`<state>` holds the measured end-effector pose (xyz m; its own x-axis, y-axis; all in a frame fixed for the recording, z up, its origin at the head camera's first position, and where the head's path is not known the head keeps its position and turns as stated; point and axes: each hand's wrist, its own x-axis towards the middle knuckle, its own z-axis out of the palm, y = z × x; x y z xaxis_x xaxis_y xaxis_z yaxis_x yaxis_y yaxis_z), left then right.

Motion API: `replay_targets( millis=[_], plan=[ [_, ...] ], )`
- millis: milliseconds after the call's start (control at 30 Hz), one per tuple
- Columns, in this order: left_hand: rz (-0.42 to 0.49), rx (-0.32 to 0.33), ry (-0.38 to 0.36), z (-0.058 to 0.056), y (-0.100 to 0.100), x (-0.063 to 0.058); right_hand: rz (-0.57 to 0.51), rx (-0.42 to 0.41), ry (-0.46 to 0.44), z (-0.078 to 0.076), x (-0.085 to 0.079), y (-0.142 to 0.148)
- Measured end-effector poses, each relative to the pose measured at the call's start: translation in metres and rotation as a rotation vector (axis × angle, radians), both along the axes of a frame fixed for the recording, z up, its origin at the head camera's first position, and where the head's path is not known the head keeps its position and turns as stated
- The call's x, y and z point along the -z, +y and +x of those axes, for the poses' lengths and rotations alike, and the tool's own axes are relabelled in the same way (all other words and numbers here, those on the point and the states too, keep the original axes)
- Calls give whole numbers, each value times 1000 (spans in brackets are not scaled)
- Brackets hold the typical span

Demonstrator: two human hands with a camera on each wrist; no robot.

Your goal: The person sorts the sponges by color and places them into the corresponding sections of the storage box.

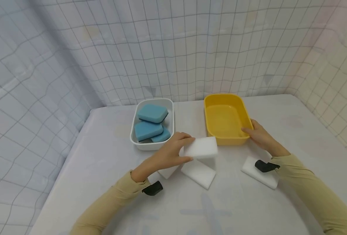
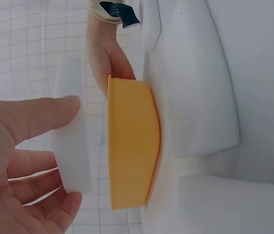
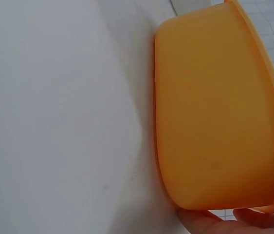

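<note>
My left hand [image 1: 173, 148] pinches a white sponge block [image 1: 202, 147] between thumb and fingers, held above the table. In the left wrist view that white sponge block [image 2: 71, 131] shows edge-on, beside the yellow bin [image 2: 132, 141]. My right hand [image 1: 260, 136] grips the near right corner of the yellow bin [image 1: 227, 140], thumb over the rim and fingers on the outside. No items show inside the bin. The right wrist view has the bin's outer wall [image 3: 214, 112] with right-hand fingers [image 3: 224, 223] at its lower corner.
A white bin [image 1: 151, 147] with several blue sponges [image 1: 152, 113] stands left of the yellow one. More white blocks lie on the table: one [image 1: 199, 173] below the held block, one partly under my left hand, one [image 1: 260, 173] by my right wrist. Grid-patterned cloth walls [image 1: 191, 49] surround the table.
</note>
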<state>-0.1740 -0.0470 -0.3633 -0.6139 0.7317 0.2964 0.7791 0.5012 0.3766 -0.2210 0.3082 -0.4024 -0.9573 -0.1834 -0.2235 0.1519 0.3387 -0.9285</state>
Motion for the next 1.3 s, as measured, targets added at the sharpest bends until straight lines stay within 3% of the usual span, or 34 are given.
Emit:
replay_targets(
  millis=[300, 533, 900, 1067, 1300],
  plan=[
    [18, -48, -35, -18, 24, -4, 33, 24, -5, 1, -3, -2],
    [65, -82, -26, -33, 42, 1, 47, 27, 0, 1, -2, -3],
    [103, -87, -41, -46, 60, 12, 70, 30, 17, 4, 6, -2],
    [96, -113, -19, -55, 67, 8, 66, 31, 25, 2, 6, -2],
    [89, -115, -41, -64, 80, 3, 64, 43, 23, 1, 5, -4]
  ],
)
